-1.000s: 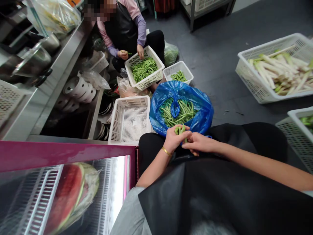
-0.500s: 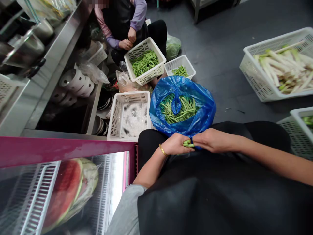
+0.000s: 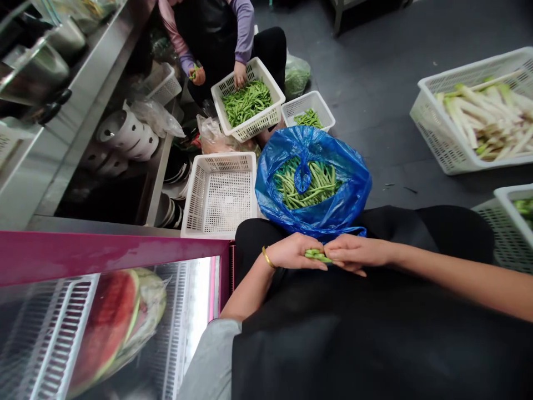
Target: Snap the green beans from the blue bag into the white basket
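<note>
Left hand (image 3: 296, 253): curled around a few green beans (image 3: 317, 255), which we place between both hands, at the near side of the blue bag (image 3: 352, 194). Right hand (image 3: 353, 251): fingertips pinching the beans' ends, close against the left; how firmly, we cannot tell. Hazards, in our judgement: a slackened left curl could let beans drop; an uneven pull from the right could break them raggedly; a forearm knocking the soft-sided bag could spill it. Containers: the blue bag, just beyond both hands, holding long beans (image 3: 320, 186); a white crate (image 3: 220, 230), beyond and left of the left hand, slotted floor showing; a co-worker's crate (image 3: 258, 129), farther beyond the left hand, heaped with bean pods (image 3: 245, 103), a co-worker's hand (image 3: 240, 75) among them; a small basket (image 3: 289, 110), beyond the bag, with a lesser pile (image 3: 308, 118); a large crate (image 3: 437, 130), well right of the right hand, filled with pale stalks (image 3: 485, 119).
</note>
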The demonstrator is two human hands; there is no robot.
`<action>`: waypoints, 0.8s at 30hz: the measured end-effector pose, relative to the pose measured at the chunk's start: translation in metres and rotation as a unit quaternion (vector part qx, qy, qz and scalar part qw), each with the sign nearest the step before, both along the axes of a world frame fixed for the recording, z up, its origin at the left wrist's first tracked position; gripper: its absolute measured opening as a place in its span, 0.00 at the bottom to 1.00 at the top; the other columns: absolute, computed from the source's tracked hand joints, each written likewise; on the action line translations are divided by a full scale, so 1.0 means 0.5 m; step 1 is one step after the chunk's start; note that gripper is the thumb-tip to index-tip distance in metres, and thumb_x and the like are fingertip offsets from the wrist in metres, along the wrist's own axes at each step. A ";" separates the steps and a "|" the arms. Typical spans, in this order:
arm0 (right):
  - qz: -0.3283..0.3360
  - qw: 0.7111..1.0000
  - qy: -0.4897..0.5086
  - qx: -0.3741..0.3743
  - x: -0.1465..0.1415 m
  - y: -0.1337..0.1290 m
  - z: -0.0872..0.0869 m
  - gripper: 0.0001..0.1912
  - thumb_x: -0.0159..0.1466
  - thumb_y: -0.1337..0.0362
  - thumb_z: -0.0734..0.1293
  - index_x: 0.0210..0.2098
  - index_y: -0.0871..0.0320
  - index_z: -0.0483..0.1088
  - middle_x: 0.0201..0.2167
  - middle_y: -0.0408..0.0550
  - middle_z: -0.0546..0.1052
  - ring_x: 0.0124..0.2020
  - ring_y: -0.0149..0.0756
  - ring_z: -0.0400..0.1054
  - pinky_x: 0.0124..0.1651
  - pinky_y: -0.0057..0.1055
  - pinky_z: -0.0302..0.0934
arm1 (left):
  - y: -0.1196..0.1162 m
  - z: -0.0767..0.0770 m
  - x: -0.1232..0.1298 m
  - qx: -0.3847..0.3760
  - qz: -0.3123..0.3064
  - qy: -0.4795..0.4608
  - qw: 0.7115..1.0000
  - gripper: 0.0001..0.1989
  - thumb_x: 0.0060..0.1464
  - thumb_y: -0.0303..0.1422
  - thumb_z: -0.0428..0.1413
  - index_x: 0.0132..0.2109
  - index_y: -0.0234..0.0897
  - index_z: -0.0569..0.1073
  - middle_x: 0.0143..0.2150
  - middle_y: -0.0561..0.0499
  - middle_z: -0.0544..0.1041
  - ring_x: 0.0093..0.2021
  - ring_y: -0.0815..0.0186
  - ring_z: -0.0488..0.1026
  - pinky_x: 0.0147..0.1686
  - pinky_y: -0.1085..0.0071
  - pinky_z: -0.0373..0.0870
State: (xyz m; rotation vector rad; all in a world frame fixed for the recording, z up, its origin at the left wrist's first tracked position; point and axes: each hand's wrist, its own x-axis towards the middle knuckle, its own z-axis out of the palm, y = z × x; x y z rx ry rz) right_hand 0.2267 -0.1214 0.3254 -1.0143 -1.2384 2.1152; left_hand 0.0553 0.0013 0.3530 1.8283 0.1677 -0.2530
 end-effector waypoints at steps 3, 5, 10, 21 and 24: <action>0.014 0.988 -0.145 0.054 -0.010 0.010 0.011 0.20 0.64 0.48 0.57 0.23 0.55 0.55 0.14 0.36 0.58 0.13 0.26 0.54 0.18 0.25 0.52 | 0.007 0.008 -0.010 0.141 0.109 0.022 0.984 0.14 0.51 0.38 0.58 0.25 0.35 0.65 0.24 0.54 0.66 0.27 0.71 0.63 0.30 0.74 0.59; 0.036 0.932 -0.321 0.164 0.000 0.029 0.025 0.15 0.63 0.56 0.60 0.23 0.57 0.60 0.17 0.42 0.65 0.19 0.31 0.62 0.23 0.26 0.53 | 0.010 0.010 -0.021 0.096 0.212 0.023 0.972 0.16 0.51 0.39 0.58 0.25 0.35 0.63 0.21 0.56 0.62 0.24 0.73 0.59 0.27 0.75 0.56; 0.054 0.798 -0.517 0.306 0.044 0.106 0.046 0.13 0.63 0.55 0.63 0.42 0.54 0.73 0.33 0.48 0.77 0.35 0.40 0.72 0.32 0.29 0.55 | 0.025 -0.005 -0.050 -0.229 0.358 -0.070 0.902 0.18 0.47 0.44 0.61 0.26 0.34 0.67 0.22 0.54 0.67 0.20 0.75 0.59 0.21 0.76 0.54; -0.196 0.664 -0.596 0.406 0.081 0.169 0.082 0.11 0.66 0.62 0.59 0.38 0.61 0.71 0.37 0.56 0.75 0.37 0.41 0.71 0.36 0.32 0.60 | 0.017 -0.058 -0.014 -0.352 0.429 -0.015 0.832 0.17 0.42 0.40 0.65 0.31 0.30 0.72 0.20 0.52 0.72 0.16 0.75 0.65 0.17 0.79 0.56; -0.378 0.714 -0.443 0.389 0.092 0.090 0.147 0.09 0.63 0.58 0.65 0.33 0.57 0.71 0.28 0.47 0.75 0.29 0.36 0.70 0.35 0.32 0.62 | 0.002 -0.058 0.015 -0.393 0.411 -0.009 0.823 0.20 0.44 0.42 0.65 0.38 0.28 0.76 0.21 0.52 0.72 0.16 0.76 0.64 0.17 0.79 0.56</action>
